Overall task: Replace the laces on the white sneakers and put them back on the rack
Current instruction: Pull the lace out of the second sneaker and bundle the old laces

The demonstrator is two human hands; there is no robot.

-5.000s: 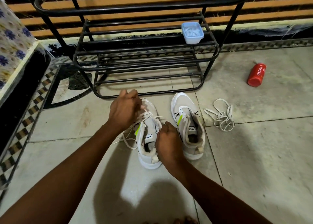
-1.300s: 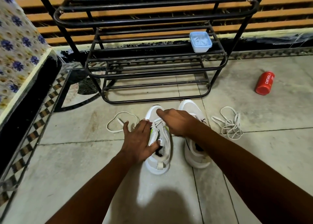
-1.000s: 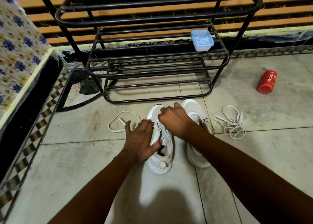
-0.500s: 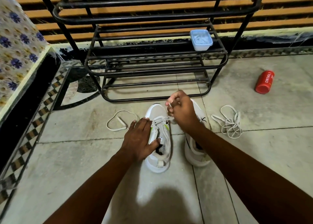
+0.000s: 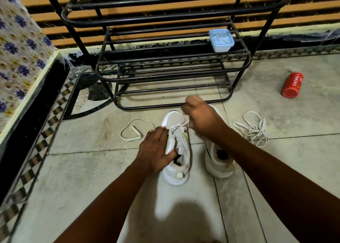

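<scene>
Black tubular metal makes up the shoe rack (image 5: 165, 66), the biggest thing I see, standing against the slatted wall with its lower tiers free, which I judge is where the pair belongs later. On the grey tiled floor (image 5: 92, 169) in front of it sit the two white mesh sneakers (image 5: 176, 158), toes toward the rack, probably so the eyelets face me. The right sneaker (image 5: 219, 162) waits beside its partner with no lace that I can make out. A loose bundle of white laces (image 5: 252, 130) lies to its right, and a single white lace loop (image 5: 135, 129) to the left, both within reach. My left hand (image 5: 156, 149) lies flat along the left sneaker's side, fingers straight, thumb at the collar, pinning it down. My right hand (image 5: 200, 117) is raised over the toe, fingers curled tight on the white lace strand (image 5: 181, 125), drawing it taut from the eyelets.
</scene>
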